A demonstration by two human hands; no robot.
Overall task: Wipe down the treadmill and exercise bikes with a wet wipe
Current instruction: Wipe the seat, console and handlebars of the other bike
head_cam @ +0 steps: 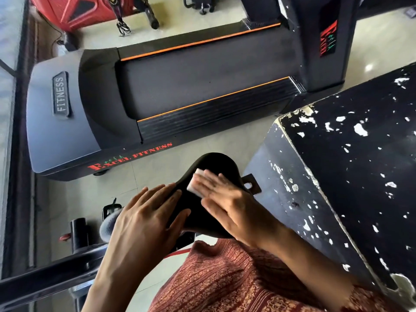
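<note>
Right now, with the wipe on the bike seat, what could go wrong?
1. The right hand presses the wipe flat rather than gripping it, so it may slide off the curved seat.
2. The left hand covers the seat's near left side, so that patch could get missed.
3. The black block beside the seat has chipped paint, and loose flakes might reach the wipe.

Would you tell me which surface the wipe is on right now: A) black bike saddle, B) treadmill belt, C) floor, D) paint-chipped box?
A: the right hand presses the white wipe flat against the black saddle, with the left hand resting on the saddle's side.
</note>
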